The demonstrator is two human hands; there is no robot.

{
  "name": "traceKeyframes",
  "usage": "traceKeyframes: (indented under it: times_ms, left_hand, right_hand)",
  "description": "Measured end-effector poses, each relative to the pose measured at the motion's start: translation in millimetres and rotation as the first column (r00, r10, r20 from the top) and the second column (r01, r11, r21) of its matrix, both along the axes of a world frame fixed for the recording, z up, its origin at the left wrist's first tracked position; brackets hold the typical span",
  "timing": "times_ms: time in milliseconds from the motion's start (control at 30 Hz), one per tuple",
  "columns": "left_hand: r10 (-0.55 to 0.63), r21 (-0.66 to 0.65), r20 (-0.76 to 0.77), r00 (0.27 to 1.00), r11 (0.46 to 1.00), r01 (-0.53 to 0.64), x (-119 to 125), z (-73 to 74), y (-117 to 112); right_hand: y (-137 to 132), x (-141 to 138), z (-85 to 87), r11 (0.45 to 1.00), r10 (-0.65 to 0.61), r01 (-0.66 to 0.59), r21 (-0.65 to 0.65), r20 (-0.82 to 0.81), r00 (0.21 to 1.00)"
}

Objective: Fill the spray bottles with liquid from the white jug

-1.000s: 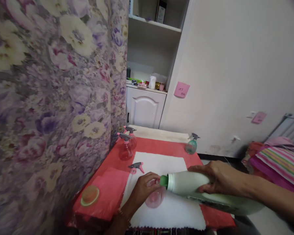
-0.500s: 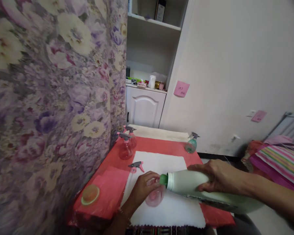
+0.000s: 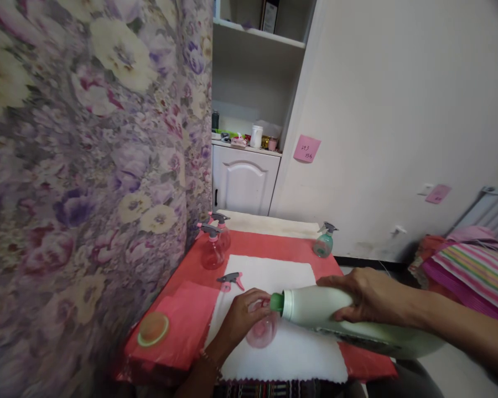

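Observation:
My right hand [image 3: 359,296] grips a large pale green bottle [image 3: 315,307] tipped onto its side, its green spout [image 3: 276,302] pointing left. That spout sits at the mouth of a clear pink spray bottle [image 3: 262,331], which stands on a white cloth [image 3: 299,354]. Closed around the neck of the spray bottle is my left hand [image 3: 249,309]. Whether liquid is flowing I cannot tell. A grey and pink spray head [image 3: 232,281] lies on the cloth just beyond my left hand.
Two pink spray bottles [image 3: 213,254] with grey tops stand at the table's back left. A green spray bottle [image 3: 323,244] is at the back right. An orange-brown round lid [image 3: 152,329] lies on the red tablecloth [image 3: 182,309] at left. A floral curtain [image 3: 87,193] hangs along the left side.
Both hands and the tilted green bottle hold almost the same place. The view has shifted very slightly.

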State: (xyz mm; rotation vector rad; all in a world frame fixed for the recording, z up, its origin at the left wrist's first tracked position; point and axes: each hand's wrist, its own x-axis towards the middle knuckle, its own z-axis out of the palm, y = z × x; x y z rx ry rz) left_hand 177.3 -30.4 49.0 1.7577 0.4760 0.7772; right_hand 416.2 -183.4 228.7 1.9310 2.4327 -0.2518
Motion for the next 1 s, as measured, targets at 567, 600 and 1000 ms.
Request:
traceKeyframes:
  times_ms: [567,600,1000]
  left_hand:
    - [0.001,-0.01,0.011,1.0,1.0,-0.001,0.2,0.3,-1.2]
    - [0.002,-0.013,0.013,1.0,1.0,-0.001,0.6,-0.1,-1.0]
    - [-0.001,-0.012,0.016,1.0,1.0,0.001,0.6,-1.6,0.3]
  right_hand:
    - [1.1,1.9,0.4,1.0,0.014,-0.014,0.015,0.016,1.0]
    - [1.1,1.8,0.5,1.0,0.008,-0.009,0.013,0.02,1.0]
    - [0.5,-4.6,6.3,1.0,-0.002,0.002,0.022,0.004,1.0]
